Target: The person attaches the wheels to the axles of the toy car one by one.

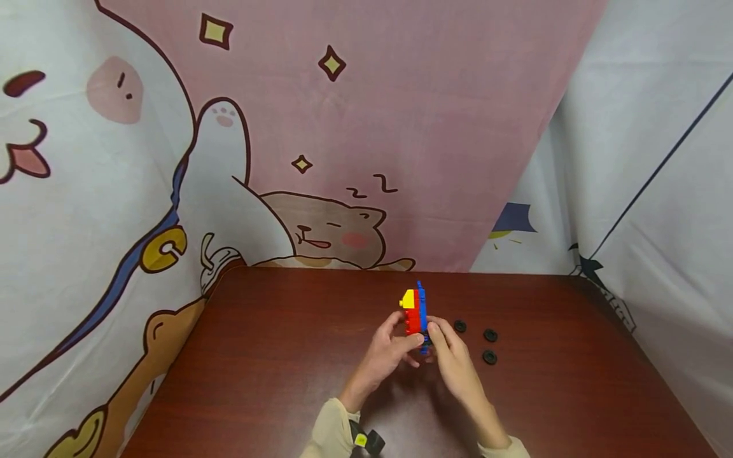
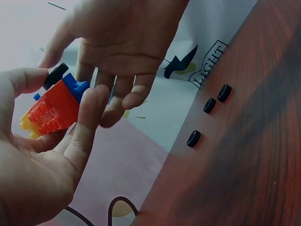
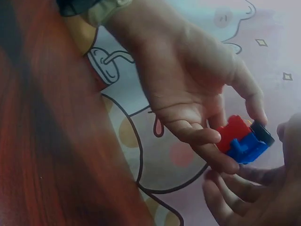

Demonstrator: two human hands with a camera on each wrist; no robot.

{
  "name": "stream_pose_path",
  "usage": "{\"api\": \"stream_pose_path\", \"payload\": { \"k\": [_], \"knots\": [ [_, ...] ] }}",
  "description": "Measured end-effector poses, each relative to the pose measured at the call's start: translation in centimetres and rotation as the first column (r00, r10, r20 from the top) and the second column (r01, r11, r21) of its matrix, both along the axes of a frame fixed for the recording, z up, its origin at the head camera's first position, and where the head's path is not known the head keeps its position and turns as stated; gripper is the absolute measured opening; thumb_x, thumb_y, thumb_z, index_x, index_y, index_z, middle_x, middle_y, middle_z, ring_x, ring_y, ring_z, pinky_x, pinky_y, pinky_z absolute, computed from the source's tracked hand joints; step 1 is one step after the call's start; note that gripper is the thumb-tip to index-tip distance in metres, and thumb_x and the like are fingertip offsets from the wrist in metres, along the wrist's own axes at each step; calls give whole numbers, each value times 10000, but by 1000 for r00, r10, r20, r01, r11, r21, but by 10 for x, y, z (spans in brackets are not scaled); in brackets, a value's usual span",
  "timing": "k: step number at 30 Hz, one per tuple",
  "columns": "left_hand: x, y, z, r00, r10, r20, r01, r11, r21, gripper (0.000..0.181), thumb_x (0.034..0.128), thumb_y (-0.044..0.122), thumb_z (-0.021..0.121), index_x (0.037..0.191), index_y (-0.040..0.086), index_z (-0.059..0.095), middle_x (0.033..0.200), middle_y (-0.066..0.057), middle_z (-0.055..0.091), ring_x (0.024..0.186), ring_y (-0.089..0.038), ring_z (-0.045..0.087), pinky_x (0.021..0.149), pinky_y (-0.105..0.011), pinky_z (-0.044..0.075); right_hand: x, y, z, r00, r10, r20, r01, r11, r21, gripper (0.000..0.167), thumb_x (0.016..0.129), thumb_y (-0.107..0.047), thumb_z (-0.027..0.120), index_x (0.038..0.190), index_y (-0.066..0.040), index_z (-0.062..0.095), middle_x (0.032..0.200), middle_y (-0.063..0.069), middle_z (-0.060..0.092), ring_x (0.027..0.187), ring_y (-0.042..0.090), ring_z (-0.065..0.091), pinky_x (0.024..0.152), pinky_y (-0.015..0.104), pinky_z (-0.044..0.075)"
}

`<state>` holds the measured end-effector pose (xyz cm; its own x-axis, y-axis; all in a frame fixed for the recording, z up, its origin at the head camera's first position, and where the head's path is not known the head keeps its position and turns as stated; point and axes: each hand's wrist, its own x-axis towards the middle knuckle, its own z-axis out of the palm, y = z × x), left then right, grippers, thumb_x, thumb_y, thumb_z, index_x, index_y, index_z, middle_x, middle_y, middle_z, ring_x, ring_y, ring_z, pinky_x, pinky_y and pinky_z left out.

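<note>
My left hand (image 1: 387, 351) grips a small toy vehicle of building bricks (image 1: 412, 315), with red, blue and yellow parts. A black wheel (image 2: 56, 76) sits at its blue side, and the left thumb rests on that wheel. In the right wrist view the left fingers curl round the red brick (image 3: 231, 132), above the blue base (image 3: 248, 149). My right hand (image 1: 455, 366) is close beside the toy, its fingers loosely extended behind and below it. The right thumb is near the wheel; whether it touches is unclear.
Three loose black wheels lie on the brown table to the right of the hands: a far one (image 1: 460, 326), one farther right (image 1: 490, 335) and a nearer one (image 1: 489, 357). A printed cloth (image 1: 435, 127) hangs behind the table.
</note>
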<state>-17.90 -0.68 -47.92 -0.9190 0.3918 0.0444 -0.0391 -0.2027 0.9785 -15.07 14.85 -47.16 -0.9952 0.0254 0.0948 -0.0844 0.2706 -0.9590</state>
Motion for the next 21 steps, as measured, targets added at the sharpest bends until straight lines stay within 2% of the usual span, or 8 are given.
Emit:
{"api": "stream_pose_path", "payload": {
  "k": [4,7,9,11,13,15,19,21],
  "knots": [
    [3,1,2,998,-55,16,56,996,-65,489,943,167,660,1380,63,468,1237,-105,558,747,-171,702,636,-353,604,-2,6,2,998,-56,15,55,997,59,389,1045,-378,489,1277,-98,627,1115,113,669,875,136,599,756,272,528],
    [4,0,1,995,-96,1,95,981,-169,462,959,241,648,1376,112,496,1257,-88,583,814,-175,706,678,-408,608,-3,10,3,997,-71,23,70,997,42,358,1020,-354,554,1234,-84,649,1041,102,668,841,104,575,711,240,506],
    [3,-1,0,997,-74,-34,65,973,-220,447,976,298,621,1373,126,509,1249,-96,603,875,-165,683,715,-452,605,-2,10,3,997,-79,24,79,997,26,342,1013,-341,572,1216,-79,656,1023,96,664,825,91,570,691,238,506],
    [1,-3,-1,998,-13,-66,-3,972,-237,440,987,339,597,1364,124,524,1235,-119,620,904,-144,659,747,-470,600,-2,10,4,996,-85,24,84,996,27,333,1006,-344,583,1199,-85,663,1006,89,660,801,92,557,664,235,492],
    [-1,-4,-2,994,59,-94,-78,972,-222,439,997,338,578,1375,123,520,1215,-144,627,896,-136,637,779,-465,595,-2,8,4,996,-85,22,84,996,42,329,1002,-355,589,1179,-91,671,999,86,661,799,102,555,661,236,485],
    [-2,-4,-2,988,108,-107,-126,977,-172,448,996,286,587,1403,118,502,1213,-171,628,905,-147,636,793,-419,595,-2,6,2,997,-75,14,74,995,64,318,998,-352,596,1164,-94,677,976,72,661,797,103,557,665,235,479],
    [-3,-4,-1,984,140,-112,-155,979,-134,449,977,226,616,1405,127,519,1186,-166,653,938,-139,636,793,-262,569,-2,2,-1,999,-52,5,51,994,95,305,987,-355,613,1139,-101,686,929,52,659,798,110,561,680,232,474],
    [-2,-4,-2,984,145,-107,-158,979,-125,434,971,209,623,1387,118,538,1177,-162,660,942,-134,641,778,-219,554,-2,1,-3,999,-45,8,44,994,99,311,982,-365,618,1138,-105,688,919,49,656,798,118,563,680,236,478]
  ]
}}
